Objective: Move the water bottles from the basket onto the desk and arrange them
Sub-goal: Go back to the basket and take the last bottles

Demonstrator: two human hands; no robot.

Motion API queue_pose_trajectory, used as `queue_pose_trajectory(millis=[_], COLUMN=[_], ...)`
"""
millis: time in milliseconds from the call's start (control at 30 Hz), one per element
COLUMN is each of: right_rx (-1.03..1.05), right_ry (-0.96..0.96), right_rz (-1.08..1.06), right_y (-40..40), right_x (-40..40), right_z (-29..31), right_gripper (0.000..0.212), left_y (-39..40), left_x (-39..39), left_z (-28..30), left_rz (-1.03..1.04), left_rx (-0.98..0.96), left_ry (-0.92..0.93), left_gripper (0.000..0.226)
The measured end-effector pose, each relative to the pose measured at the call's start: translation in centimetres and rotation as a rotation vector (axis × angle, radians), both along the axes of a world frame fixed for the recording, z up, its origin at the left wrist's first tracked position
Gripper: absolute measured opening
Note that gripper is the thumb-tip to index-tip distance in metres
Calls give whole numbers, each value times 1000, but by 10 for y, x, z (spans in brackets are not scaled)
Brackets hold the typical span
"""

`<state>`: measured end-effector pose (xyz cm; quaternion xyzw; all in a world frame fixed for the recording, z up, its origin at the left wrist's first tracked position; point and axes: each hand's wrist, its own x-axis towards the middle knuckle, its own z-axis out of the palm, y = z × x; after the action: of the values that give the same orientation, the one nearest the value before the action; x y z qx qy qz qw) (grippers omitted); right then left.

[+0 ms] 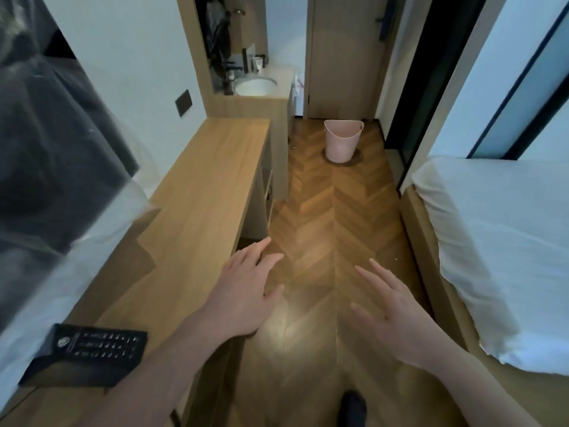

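so: basket far ahead, hands empty

both hands held out over the wooden floor (311,217), fingers spread and straight, gripping nothing. left hand (246,291) sits just beside the desk (203,192) edge; right hand (397,315) is nearer the bed (492,241). pink basket (342,140) stands upright on the floor well ahead, near the door (345,57), past the desk's far end. no bottles visible from here; inside of basket hidden. basket lies almost straight ahead, slightly to the right, so the right hand seems marginally nearer. likely needs a walk forward first. a black remote (92,355) lies on the desk's near end.
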<state>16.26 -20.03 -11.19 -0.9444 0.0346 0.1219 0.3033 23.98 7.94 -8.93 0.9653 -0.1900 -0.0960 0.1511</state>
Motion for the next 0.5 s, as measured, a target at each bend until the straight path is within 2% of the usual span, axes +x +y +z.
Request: queue_pose_trajectory(millis=[233, 500], right_rx=[9, -33], right_ry=[-2, 25], right_rz=[-23, 75], right_y=[-69, -152], right_x=[99, 234], right_z=[-8, 3], right_gripper=[76, 76], left_y=[-66, -129], left_x=[102, 206], left_z=[-15, -6], left_rz=[22, 142], left_rx=[-28, -18], left_ry=[26, 36], left_gripper=[60, 65])
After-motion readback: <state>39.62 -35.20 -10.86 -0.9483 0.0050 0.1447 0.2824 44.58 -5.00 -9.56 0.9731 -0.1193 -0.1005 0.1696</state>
